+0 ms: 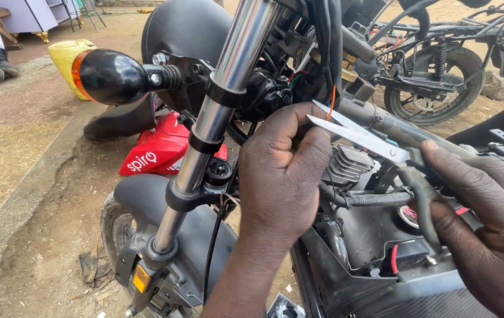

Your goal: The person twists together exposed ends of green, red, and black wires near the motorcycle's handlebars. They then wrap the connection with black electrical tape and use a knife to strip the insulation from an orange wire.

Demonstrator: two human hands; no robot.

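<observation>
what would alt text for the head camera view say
A person's right hand holds open scissors at a thin orange wire pinched by the left hand, amid a stripped motorcycle's wiring. A chrome fork tube and black turn signal stand to the left, over dirt ground.

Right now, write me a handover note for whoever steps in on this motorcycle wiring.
Left hand: closed at the wiring beside the fork tube, pinching what looks like a thin orange wire.
Right hand: holds the scissors, blades open, tips pointing at that wire.
Things: motorcycle with panels off, black corrugated cable running between the hands, red panel on the ground behind.
Done: wiring exposed.
Left: the wire does not look cut yet; panels not refitted.
</observation>
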